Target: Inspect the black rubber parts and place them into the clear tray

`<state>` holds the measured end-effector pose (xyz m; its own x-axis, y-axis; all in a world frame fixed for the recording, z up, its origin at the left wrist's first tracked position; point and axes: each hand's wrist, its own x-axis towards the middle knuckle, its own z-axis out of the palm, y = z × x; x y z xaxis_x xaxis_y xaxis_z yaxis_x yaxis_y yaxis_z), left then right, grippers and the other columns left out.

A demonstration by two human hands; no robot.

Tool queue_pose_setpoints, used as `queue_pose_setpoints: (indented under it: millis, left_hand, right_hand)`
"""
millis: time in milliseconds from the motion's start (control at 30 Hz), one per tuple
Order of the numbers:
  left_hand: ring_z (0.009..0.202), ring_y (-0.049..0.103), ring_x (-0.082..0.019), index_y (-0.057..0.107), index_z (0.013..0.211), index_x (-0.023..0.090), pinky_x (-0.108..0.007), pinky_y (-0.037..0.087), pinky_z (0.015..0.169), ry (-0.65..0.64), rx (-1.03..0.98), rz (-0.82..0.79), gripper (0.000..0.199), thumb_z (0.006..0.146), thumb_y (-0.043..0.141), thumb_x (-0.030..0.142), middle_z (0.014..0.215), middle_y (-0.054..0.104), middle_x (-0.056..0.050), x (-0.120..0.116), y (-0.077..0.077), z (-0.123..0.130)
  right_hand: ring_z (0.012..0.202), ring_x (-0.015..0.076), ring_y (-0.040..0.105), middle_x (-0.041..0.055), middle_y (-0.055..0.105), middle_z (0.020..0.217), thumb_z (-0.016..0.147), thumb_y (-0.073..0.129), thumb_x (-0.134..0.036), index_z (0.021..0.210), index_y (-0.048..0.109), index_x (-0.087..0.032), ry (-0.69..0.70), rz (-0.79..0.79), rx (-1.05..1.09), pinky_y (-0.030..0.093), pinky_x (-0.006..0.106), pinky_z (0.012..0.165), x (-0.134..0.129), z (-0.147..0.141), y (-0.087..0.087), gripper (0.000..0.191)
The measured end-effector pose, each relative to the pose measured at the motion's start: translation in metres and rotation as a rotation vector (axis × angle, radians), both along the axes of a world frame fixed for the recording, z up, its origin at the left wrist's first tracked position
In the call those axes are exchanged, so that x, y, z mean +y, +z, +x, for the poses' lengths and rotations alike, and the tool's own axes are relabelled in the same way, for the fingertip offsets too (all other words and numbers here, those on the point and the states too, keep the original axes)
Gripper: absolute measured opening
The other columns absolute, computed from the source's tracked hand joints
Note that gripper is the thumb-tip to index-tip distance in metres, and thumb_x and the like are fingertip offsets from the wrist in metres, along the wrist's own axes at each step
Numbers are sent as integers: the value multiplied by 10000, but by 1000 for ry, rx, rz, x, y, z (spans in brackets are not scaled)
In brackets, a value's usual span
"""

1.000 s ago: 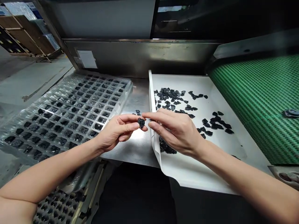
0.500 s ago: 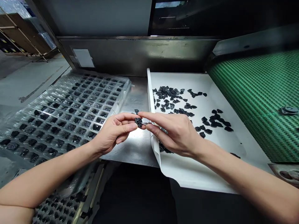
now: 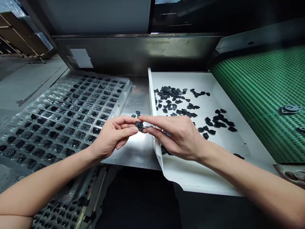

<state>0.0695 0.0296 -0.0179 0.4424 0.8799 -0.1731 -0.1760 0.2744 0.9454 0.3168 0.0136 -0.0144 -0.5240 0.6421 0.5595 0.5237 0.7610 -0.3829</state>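
My left hand [image 3: 116, 135] is closed, pinching a small black plastic part [image 3: 139, 126] between thumb and fingers. A round, spoked pattern shows on the part's face. My right hand [image 3: 178, 135] comes in from the other side, its index fingertip at the part's upper edge and its thumb just to the right. Between that thumb and the part runs a thin grey sliver [image 3: 145, 127], too small to name. Both hands are above the metal table [image 3: 135, 156], in front of the white tray's left wall [image 3: 150, 92]. A few loose black parts [image 3: 137, 113] lie behind the fingers.
On the left, a clear plastic blister tray [image 3: 128, 87] holds black parts in its pockets. Many black parts [image 3: 170, 92] lie scattered in the white tray. A green conveyor belt [image 3: 257, 86] on the right carries larger pieces [image 3: 289, 109]. A metal machine panel [image 3: 133, 54] stands behind.
Both hands keep their hold, and the black part looks slightly turned. The view has shifted a little. On the green belt, the larger piece appears farther left and another shows at the right edge.
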Motion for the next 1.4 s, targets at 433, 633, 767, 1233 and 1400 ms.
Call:
queue_pose_setpoints:
  millis: [433, 633, 767, 1233, 1400]
  left_hand:
    - [410, 396, -9, 842, 1050, 145, -138, 245, 358, -69, -48, 36, 228, 859, 911, 250, 802, 772, -75, 2, 0, -2]
    - [416, 363, 12, 849, 1081, 182, -151, 198, 378, -73, -50, 29, 195, 906, 868, 265, 995, 823, -127, 1, 3, -3]
    - [417, 352, 20, 831, 1120, 185, -158, 187, 408, -79, -32, 12, 231, 906, 857, 268, 1008, 813, -134, 3, 2, -4]
    - [455, 369, 12, 817, 1182, 200, -119, 363, 485, 107, 171, -95, 417, 791, 906, 313, 805, 691, -41, 8, 1, -2]
    - [482, 394, -3, 820, 1034, 171, -137, 355, 477, 75, 199, -25, 308, 803, 929, 344, 843, 698, -54, 8, -6, -3]
  right_hand:
    - [773, 120, 730, 28, 818, 1062, 1104, 586, -205, 1364, 719, -161, 21, 14, 44, 477, 251, 615, 0, 0, -1, 295]
    - [899, 140, 766, 64, 808, 1164, 1106, 590, -207, 1342, 727, -123, -20, -23, 97, 519, 260, 702, 1, 1, 2, 286]
    - [1017, 169, 781, 103, 781, 1268, 1114, 593, -224, 1384, 704, -100, -99, 4, 120, 572, 272, 810, 6, 2, 10, 317]
    - [867, 205, 702, 66, 780, 1036, 1099, 630, -483, 1184, 787, -228, -874, 195, -546, 498, 354, 727, -80, 164, 124, 311]
    - [736, 162, 634, 42, 771, 1003, 1119, 576, -510, 1162, 796, -209, -863, 163, -654, 413, 320, 635, -106, 167, 119, 375]
